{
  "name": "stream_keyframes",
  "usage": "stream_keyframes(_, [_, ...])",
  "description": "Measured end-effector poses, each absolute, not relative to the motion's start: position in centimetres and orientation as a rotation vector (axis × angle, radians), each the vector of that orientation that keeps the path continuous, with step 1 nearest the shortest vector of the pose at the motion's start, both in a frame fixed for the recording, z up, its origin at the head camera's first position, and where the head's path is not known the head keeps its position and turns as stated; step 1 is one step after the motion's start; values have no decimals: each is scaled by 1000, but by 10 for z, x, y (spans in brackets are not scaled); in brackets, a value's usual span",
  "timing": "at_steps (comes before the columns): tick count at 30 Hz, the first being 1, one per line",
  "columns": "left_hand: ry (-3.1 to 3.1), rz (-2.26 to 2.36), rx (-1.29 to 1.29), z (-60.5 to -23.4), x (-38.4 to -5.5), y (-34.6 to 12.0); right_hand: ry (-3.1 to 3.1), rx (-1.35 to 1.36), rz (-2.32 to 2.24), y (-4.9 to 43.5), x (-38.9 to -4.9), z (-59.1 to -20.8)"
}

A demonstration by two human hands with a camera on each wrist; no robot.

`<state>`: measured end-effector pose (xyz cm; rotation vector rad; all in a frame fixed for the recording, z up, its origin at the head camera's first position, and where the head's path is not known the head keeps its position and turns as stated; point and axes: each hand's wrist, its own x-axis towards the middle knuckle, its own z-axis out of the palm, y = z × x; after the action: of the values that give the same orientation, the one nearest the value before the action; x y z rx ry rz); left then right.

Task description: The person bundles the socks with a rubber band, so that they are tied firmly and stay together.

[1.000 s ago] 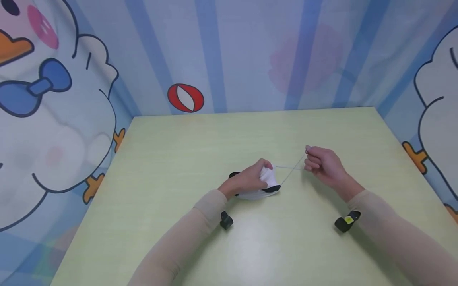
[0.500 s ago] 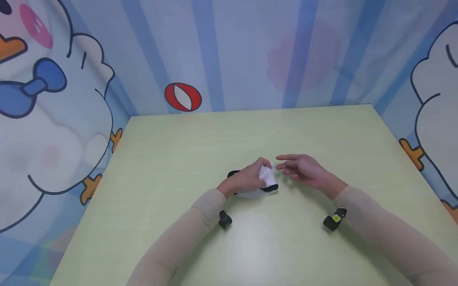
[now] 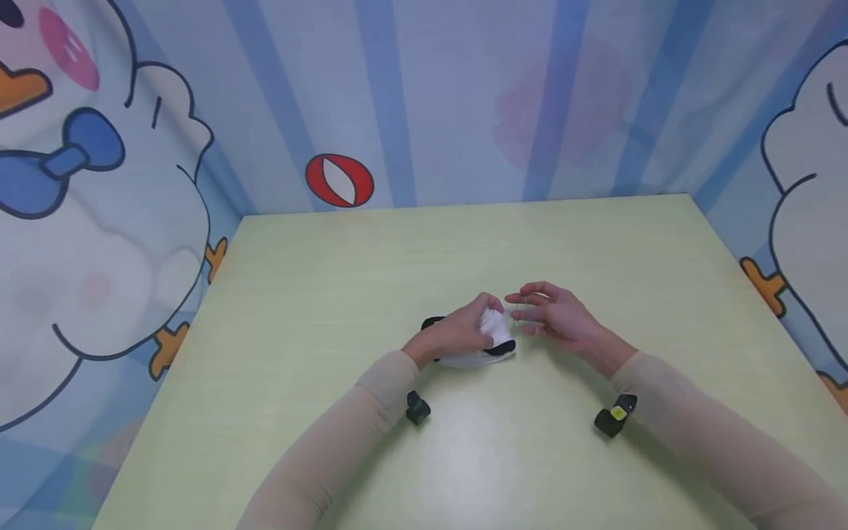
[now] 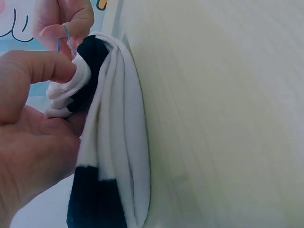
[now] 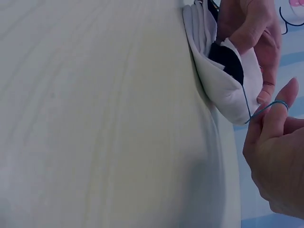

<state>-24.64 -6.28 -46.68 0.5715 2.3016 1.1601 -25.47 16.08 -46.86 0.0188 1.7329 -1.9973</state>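
Note:
A bundle of folded white socks point(image 3: 494, 324) with black patches lies at the middle of the table, its layers stacked side by side in the left wrist view. Gripping it from the left is my left hand point(image 3: 457, 329), thumb and fingers on either side of a rolled white and black part point(image 4: 71, 90). Just right of the bundle, my right hand point(image 3: 556, 315) has bent fingers. A thin bluish thread point(image 5: 247, 103) runs from the bundle's end and loops over a finger of that hand point(image 5: 280, 152). The palm side of the left hand hides part of the bundle.
The pale yellow-green table point(image 3: 331, 294) spreads around both hands. Behind it hangs a blue striped curtain point(image 3: 457, 103) with cartoon prints. Small black cameras point(image 3: 417, 407) sit at both wrists.
My right hand, which held the thread stretched out to the right, has come back left beside the socks, and its fingers have shifted slightly since. The left hand keeps its hold.

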Motion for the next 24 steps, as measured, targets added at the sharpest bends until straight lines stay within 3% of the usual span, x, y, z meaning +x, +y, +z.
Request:
stream_keyframes(8, [2314,1146,591,-467,-246,-62,1893,-262,-1841,157,-251,-470])
stream_keyframes(16, [2281,1190,599,-466,-243,-63,2357,-602,-1398,144,-244,-462])
stream_keyframes(24, [2328,1184,654,-467,-245,-61,2483,-713,-1231,145,-241,-450])
